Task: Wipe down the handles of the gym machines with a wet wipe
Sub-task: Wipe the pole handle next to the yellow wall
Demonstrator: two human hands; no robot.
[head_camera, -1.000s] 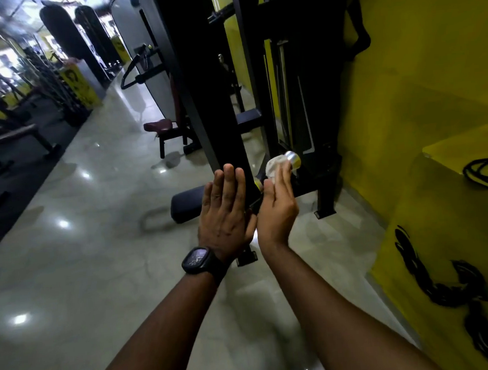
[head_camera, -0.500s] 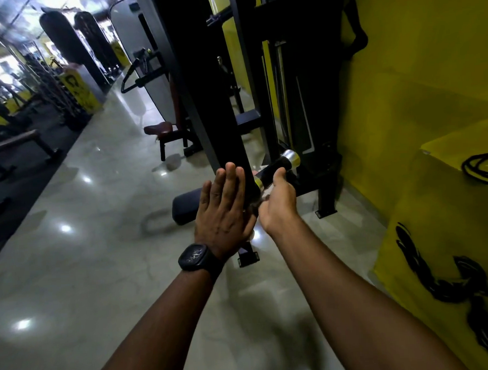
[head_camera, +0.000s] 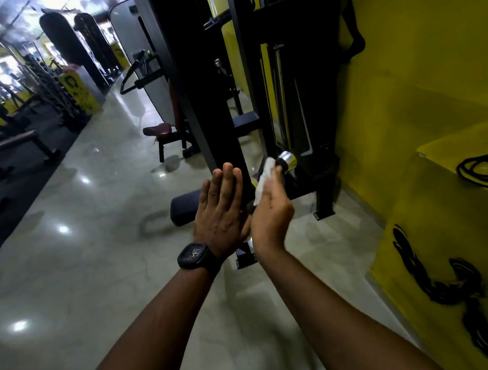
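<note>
White and crumpled, the wet wipe (head_camera: 264, 180) lies wrapped on the black machine handle with a chrome end cap (head_camera: 287, 160), low beside the black steel upright (head_camera: 204, 115), in the head view. The right hand (head_camera: 273, 208) grips the wipe round the bar, thumb near the cap; the left hand (head_camera: 220, 212) is flat, fingers straight, holding nothing, and its contact is hidden. The damp wipe may slip off past the cap, or bunch and skip the handle's unseen underside.

I counted two hands, a left hand (head_camera: 221, 214) and a right hand (head_camera: 271, 213), one wipe (head_camera: 264, 178), one wristwatch (head_camera: 194, 256), one maroon seat (head_camera: 157, 130), two punching bags (head_camera: 60, 44) and one coiled cable (head_camera: 482, 170).
</note>
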